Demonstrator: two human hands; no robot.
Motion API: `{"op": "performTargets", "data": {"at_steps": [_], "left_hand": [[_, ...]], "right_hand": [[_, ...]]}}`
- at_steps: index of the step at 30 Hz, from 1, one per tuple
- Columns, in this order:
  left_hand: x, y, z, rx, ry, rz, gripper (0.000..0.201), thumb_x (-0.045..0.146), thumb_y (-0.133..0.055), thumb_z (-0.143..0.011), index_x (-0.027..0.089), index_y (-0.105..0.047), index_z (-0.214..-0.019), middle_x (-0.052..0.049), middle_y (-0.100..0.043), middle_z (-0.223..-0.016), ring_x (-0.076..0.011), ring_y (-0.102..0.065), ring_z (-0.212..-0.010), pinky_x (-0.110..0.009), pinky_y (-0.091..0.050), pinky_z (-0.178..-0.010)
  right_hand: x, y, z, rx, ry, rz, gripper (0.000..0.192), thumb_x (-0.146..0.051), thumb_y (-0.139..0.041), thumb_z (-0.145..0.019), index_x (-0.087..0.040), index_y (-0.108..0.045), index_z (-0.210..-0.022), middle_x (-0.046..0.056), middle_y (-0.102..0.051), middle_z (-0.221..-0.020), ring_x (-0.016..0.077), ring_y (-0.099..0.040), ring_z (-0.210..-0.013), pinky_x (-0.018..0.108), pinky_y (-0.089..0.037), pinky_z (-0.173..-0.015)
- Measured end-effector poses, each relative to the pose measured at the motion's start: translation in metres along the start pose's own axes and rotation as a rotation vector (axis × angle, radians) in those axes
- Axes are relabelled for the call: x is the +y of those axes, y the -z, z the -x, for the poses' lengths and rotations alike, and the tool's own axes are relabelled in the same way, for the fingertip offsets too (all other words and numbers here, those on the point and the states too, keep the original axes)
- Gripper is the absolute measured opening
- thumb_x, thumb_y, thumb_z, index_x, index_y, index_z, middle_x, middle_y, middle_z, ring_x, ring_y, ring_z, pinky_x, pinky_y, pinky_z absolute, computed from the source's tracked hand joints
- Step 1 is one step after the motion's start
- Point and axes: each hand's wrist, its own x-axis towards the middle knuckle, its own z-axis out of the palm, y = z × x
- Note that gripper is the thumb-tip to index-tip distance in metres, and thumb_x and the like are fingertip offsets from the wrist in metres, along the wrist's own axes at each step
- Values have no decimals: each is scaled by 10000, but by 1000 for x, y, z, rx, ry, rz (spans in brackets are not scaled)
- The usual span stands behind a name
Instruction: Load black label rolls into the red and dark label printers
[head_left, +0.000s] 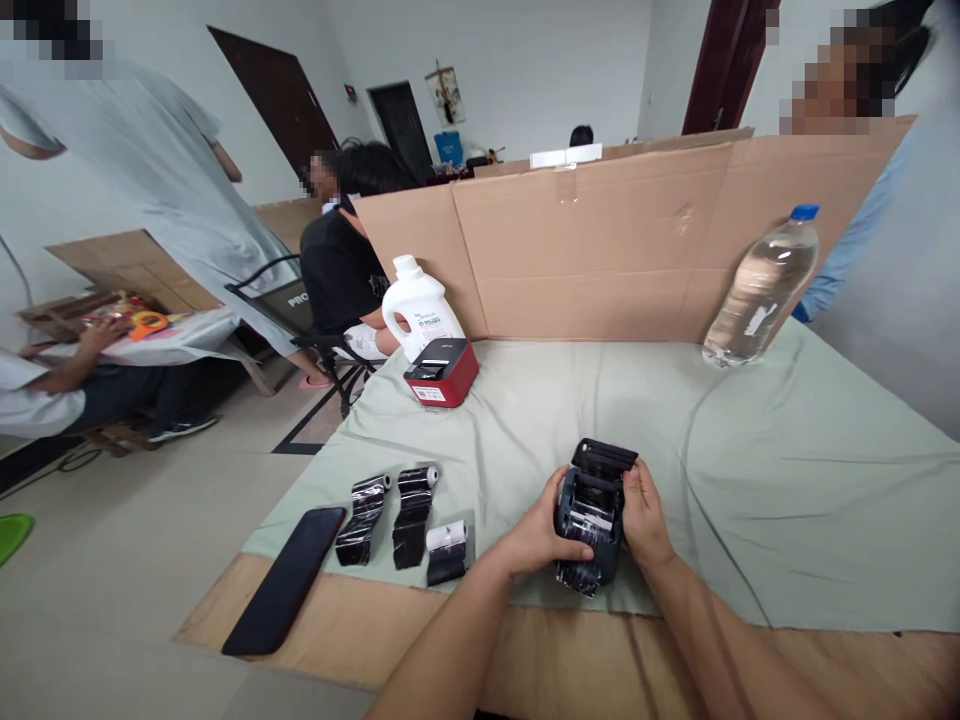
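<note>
A small black portable printer (611, 545) is held just above the cloth near the table's front edge. Its lid (604, 457) stands raised at the far side. From the opening a strip of black-printed paper (581, 575) hangs toward me. My left hand (544, 530) grips the printer's left side, thumb lying across the paper. On the other side my right hand (645, 510) is closed at the printer's right edge, fingertips against the lid's right end. To the left lie three partly unrolled paper rolls, a left one (364, 515), a middle one (415, 515) and a shorter one (448, 550).
A black phone (285, 580) lies at the left edge. Farther back are a red-and-black box-shaped device (442, 375), a white jug (424, 310) and a large water bottle (761, 290). A cardboard panel (592, 250) closes off the far side. Other people are around the table.
</note>
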Motion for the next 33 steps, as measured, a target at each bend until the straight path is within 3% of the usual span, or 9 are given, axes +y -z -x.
{"op": "performTargets", "data": {"at_steps": [5,9,14,20,26,33], "left_hand": [[-1,-1,0,57,63,195,1279,202,-875,-486,226,-86,-1491,-151,-462,-1350,-306,-497,-1196,-446,-381,-1024],[3,-4,-1,129,135,299,1324,193,-884,-459,228,-55,-1491,-135,-533,-1241,-292,-545,-1116,-442,-424,-968],[2,-6,-2,147,83,357,1303,239,-903,-441,255,-116,-1479,-146,-460,-1355,-314,-481,-1208,-435,-394,-1002],[-3,-6,-2,129,71,424,967,480,-722,-727,262,-147,-1474,-139,-444,-1380,-292,-483,-1225,-429,-382,-1027],[-2,-5,-3,239,11,313,965,478,-752,-688,223,-230,-1459,-133,-486,-1334,-278,-504,-1188,-407,-394,-1018],[-3,-2,-6,328,-30,332,960,482,-744,-693,213,-236,-1462,-140,-497,-1327,-284,-490,-1212,-386,-406,-1005]], "right_hand": [[-2,0,2,-142,-31,-114,607,-647,-247,-907,-229,-588,-1184,79,-651,-1169,239,-587,-1100,412,-464,-960],[-4,-1,1,-230,-70,-76,520,-624,-374,-884,-249,-576,-1184,59,-611,-1230,239,-563,-1129,407,-443,-991],[-5,-5,0,-201,-133,22,548,-570,-613,-771,-268,-516,-1218,50,-539,-1321,243,-497,-1216,411,-366,-1073],[-8,-4,3,-243,-122,25,527,-544,-603,-792,-262,-497,-1224,57,-528,-1325,240,-498,-1216,412,-359,-1077],[-8,-5,3,-252,-145,-17,587,-530,-647,-760,-257,-483,-1252,68,-545,-1315,246,-528,-1196,418,-391,-1050],[5,-10,-4,-242,-231,-65,623,-569,-713,-667,-224,-540,-1157,86,-679,-1081,268,-617,-1047,453,-460,-955]]}}
